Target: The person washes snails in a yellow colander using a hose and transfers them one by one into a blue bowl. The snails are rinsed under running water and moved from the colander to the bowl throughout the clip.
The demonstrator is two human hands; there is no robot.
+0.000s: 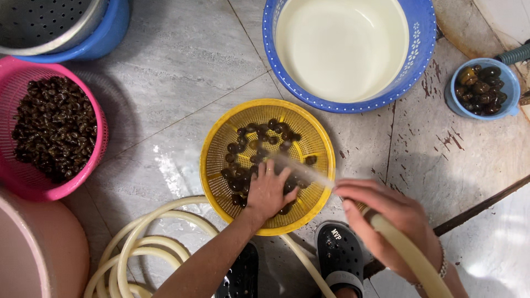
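Note:
A yellow perforated basket (309, 129) sits on the tiled floor and holds several dark snail shells (259, 146). My left hand (268, 190) presses down flat among the shells in the basket, fingers spread. My right hand (389, 218) grips the end of a cream hose (408, 254) at the basket's right rim. A stream of water (303, 170) shoots from the hose across the basket toward my left hand.
A pink basket (99, 149) full of dark shells stands at left. A large blue basin (422, 38) of cloudy water is at the top, a small blue bowl (510, 83) of shells at right. Hose coils (138, 243) lie bottom left, black clogs (339, 254) below.

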